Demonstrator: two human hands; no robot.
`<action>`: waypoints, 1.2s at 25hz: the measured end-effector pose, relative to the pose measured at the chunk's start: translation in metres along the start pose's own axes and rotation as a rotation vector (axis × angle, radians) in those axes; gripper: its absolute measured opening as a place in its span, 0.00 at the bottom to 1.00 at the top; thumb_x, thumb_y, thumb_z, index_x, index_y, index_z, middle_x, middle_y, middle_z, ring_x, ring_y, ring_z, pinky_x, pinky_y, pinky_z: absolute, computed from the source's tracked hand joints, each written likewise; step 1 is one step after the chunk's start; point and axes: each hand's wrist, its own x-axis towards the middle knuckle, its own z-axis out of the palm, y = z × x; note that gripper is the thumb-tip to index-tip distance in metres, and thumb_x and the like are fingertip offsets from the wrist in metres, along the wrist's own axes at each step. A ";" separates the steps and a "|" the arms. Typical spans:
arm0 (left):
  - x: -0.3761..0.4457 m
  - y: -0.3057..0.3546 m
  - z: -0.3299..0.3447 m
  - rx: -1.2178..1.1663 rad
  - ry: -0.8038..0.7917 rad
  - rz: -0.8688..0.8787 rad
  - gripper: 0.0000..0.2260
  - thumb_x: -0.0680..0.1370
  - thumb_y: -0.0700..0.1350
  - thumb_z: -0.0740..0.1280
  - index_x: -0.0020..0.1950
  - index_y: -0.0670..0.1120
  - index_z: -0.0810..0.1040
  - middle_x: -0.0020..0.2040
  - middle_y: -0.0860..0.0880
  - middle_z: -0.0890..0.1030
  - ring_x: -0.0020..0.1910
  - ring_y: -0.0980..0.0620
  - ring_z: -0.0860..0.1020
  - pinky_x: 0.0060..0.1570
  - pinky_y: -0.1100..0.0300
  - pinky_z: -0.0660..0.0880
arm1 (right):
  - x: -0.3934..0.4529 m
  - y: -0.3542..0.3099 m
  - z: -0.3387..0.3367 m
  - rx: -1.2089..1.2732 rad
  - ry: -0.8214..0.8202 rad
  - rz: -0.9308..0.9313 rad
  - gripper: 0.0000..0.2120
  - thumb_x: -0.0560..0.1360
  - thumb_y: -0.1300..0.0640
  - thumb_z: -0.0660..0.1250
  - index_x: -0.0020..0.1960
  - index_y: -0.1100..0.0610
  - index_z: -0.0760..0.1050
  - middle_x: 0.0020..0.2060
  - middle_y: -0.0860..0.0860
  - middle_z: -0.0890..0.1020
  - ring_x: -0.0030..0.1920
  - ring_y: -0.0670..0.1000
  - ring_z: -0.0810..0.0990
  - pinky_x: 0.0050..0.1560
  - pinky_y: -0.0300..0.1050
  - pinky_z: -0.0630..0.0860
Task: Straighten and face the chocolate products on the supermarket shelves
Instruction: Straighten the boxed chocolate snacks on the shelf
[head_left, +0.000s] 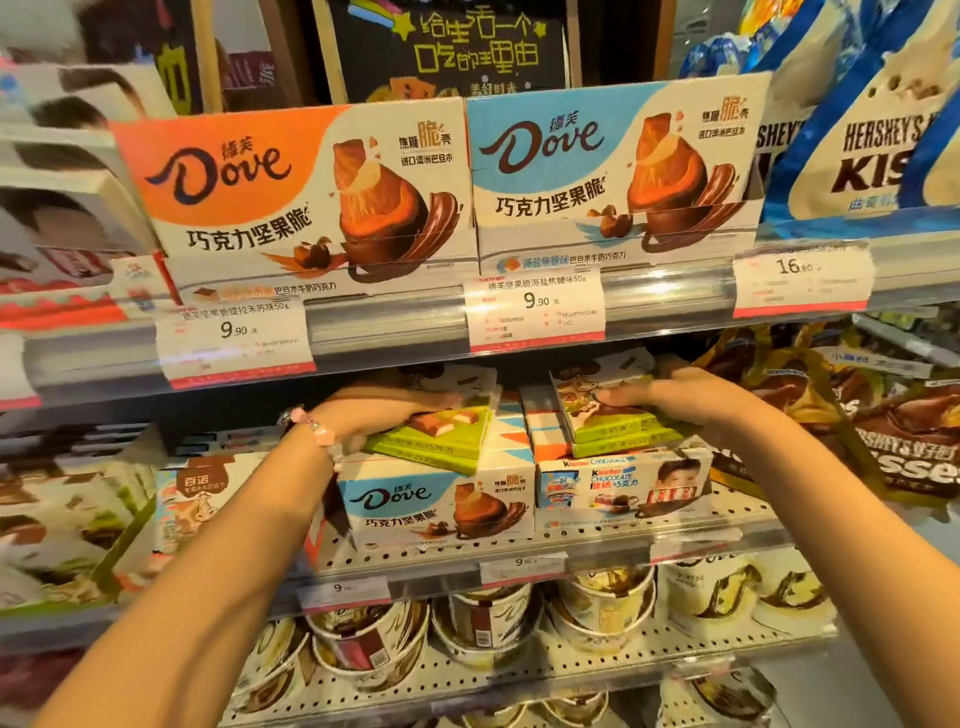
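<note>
Supermarket shelves (519, 558) fill the view, stacked in tiers with price tags along their front rails. On the middle shelf, the left hand (374, 413), with a pink bead bracelet (317, 431) at the wrist, holds the left stack of green chocolate boxes (441, 441), fingers laid over the top box and curled at its near edge; this grip is clamped on the stack. The right hand (670, 397) rests on the right stack of green chocolate boxes (618, 421), fingers stretched flat across the top and thumb at the side, so its grip stays apart. Both stacks have green edges with a picture of chocolate pieces on top, and both sit a little askew. The left stack lies on a blue Dove box (436, 506); the right stack lies on a Kinder box (623, 486), just beside it. One shelf up stand an orange Dove carton (291, 197) and a blue Dove carton (613, 171), side by side and facing front. Hershey's bags (862, 156) hang at the right. Paper cups (483, 629) crowd the shelf below.
</note>
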 end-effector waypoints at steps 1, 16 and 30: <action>-0.024 0.017 0.008 -0.021 -0.084 0.045 0.12 0.80 0.37 0.58 0.36 0.42 0.70 0.34 0.45 0.72 0.32 0.53 0.69 0.37 0.66 0.75 | 0.003 0.003 -0.001 0.069 -0.012 0.014 0.25 0.67 0.50 0.74 0.58 0.62 0.73 0.45 0.56 0.82 0.46 0.55 0.81 0.48 0.47 0.76; -0.125 -0.040 -0.027 -0.471 0.054 0.259 0.16 0.74 0.37 0.66 0.61 0.45 0.73 0.52 0.46 0.83 0.53 0.46 0.81 0.54 0.49 0.77 | -0.052 -0.023 0.069 0.670 -0.281 -0.445 0.53 0.41 0.43 0.83 0.63 0.53 0.69 0.50 0.53 0.84 0.47 0.53 0.84 0.38 0.41 0.80; -0.149 -0.145 -0.240 -0.153 0.023 0.539 0.12 0.68 0.47 0.75 0.50 0.54 0.79 0.50 0.53 0.83 0.50 0.53 0.81 0.49 0.55 0.78 | -0.098 -0.112 0.281 0.737 -0.259 -0.288 0.15 0.75 0.69 0.56 0.55 0.54 0.70 0.39 0.55 0.82 0.29 0.45 0.82 0.26 0.36 0.77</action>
